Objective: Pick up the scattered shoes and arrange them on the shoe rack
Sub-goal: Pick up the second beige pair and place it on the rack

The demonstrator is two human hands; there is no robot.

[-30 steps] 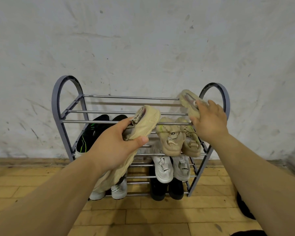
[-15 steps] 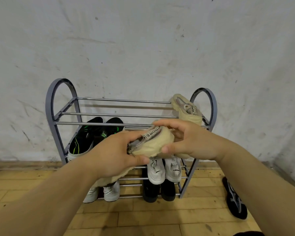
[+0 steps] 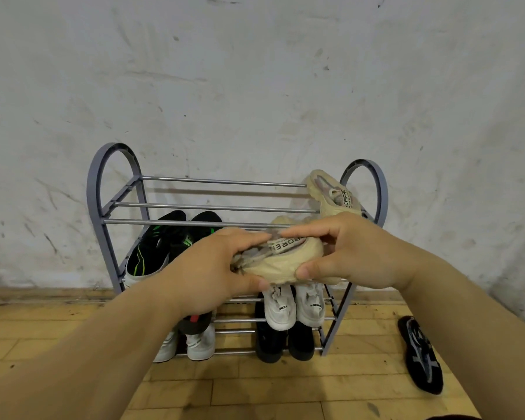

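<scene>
Squarely before grey tubular metal shoe rack, beige knit sneaker clutched in both: left hand wrapped round its 9 o'clock end, right hand pinching its 3 o'clock end. Long axis 9-to-3; toe end unclear. Top-tier rails at 12 o'clock, matching beige sneaker at 1 o'clock.

Rack stands on wood floor against wall. Top tier: beige shoe at right end; below, black-green pair left, white pair right; bottom tier, pale pair left, black pair right. Dark sandal on floor, right of rack.
</scene>
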